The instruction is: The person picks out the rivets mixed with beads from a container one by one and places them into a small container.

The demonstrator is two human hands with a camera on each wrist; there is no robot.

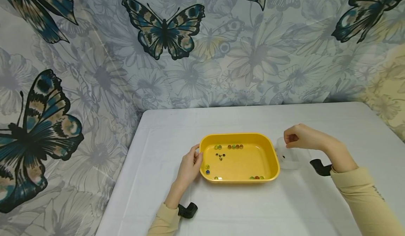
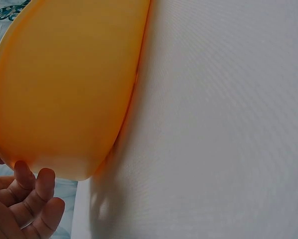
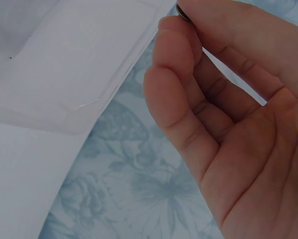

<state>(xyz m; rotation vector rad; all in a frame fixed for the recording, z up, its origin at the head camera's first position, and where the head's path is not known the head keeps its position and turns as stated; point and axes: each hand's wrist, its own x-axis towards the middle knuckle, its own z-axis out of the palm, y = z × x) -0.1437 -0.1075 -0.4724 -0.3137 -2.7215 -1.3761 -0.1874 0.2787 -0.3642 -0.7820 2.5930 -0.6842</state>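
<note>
Yellow tray [image 1: 270, 160] sits mid-table on a white table [image 1: 158, 137], marbles [image 1: 235, 146] scattered inside: a row near the far wall, a dark cluster left of centre, a few along the near wall and the left side. Left hand [image 1: 188, 166] rests against the tray's left rim, fingers curved loosely along the outer wall; in the left wrist view the fingertips [image 2: 44, 184] lie just under the tray's orange-yellow side [image 2: 64, 84], touching or nearly so, cannot tell which. Right hand [image 1: 299, 137] hovers over a clear container [image 1: 286, 157] standing just beside the tray's right wall. Its fingers are drawn together, thumb and forefinger pinching a small dark marble [image 3: 182, 12], only an edge of which shows in the right wrist view; the other fingers curl loosely behind. One dark marble lies inside the container. Butterfly-print cloth [image 1: 164, 32] hangs behind the table.
</note>
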